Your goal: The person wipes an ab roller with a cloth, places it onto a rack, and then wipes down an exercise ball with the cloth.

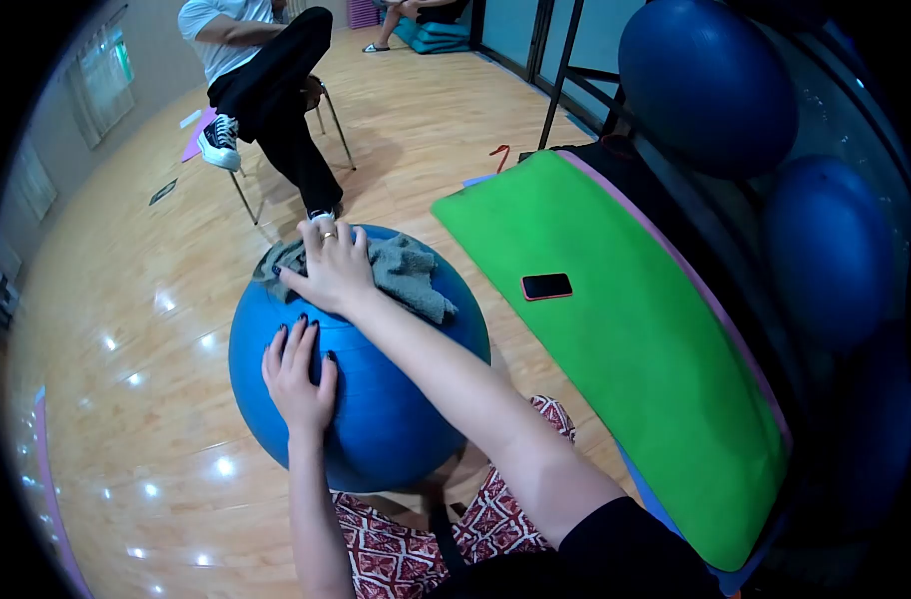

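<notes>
A large blue exercise ball [406, 399] stands on the floor between my knees. Across its top lies a crumpled grey-green cloth [411, 275]. My right hand [336, 268], with a ring on one finger, is on the cloth, fingers curled over it and holding it against the ball; folds stick out on both sides. Lower on the near left side of the ball, my left hand [301, 379] rests with its fingers stretched out, touching the bare blue surface and holding nothing.
To the right, a black phone [546, 287] lies on a green mat [615, 349]. More blue balls [710, 85] sit on a rack at the right. Ahead, a person [266, 90] sits cross-legged on a chair; another person's legs [401, 15] show farther back.
</notes>
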Available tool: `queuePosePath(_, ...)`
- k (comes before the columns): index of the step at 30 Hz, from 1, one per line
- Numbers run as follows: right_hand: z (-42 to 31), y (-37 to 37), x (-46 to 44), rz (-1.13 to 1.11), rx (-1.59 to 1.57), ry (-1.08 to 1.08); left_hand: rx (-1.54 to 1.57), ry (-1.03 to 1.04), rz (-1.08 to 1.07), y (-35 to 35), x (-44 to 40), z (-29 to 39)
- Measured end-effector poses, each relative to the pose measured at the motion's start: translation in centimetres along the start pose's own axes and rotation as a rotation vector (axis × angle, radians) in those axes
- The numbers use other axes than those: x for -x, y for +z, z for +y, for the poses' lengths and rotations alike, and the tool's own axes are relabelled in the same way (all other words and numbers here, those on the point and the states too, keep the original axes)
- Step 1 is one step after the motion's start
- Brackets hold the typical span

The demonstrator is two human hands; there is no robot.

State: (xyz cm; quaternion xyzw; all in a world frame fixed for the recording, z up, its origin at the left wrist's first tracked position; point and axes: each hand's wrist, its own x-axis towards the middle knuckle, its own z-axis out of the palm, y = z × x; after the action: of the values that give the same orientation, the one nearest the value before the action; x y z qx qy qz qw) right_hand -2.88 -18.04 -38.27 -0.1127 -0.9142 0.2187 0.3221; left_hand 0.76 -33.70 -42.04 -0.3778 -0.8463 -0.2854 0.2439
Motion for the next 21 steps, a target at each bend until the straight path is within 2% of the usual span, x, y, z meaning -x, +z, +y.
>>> queuePosePath(1,0.0,0.5,-0.5,-0.026,-0.076,0.026,0.028,-0.001,-0.015,-0.1,-0.5,-1.1)
queuePosePath(2,0.7,0.3,-1.3,-0.245,-0.22,0.104,0.057,-0.003,-0.03,-0.1,-1.0,-2.2)
queuePosePath(5,3.2,1.1,-2.5,-0.408,-0.261,-0.014,0.156,0.014,-0.094,-0.2,-2.4,-5.4)
queuePosePath(10,5.7,4.4,-4.8,-0.256,-0.276,-0.096,0.17,-0.002,-0.078,2.0,-5.0,-8.4)
queuePosePath(17,9.2,3.3,-6.5,-0.315,-0.038,0.209,0.215,0.108,-0.187,2.0,-5.6,-6.7)
queuePosePath(21,11.4,1.5,-4.7,-0.32,0.002,0.314,0.187,0.146,-0.158,0.5,-3.5,-5.3)
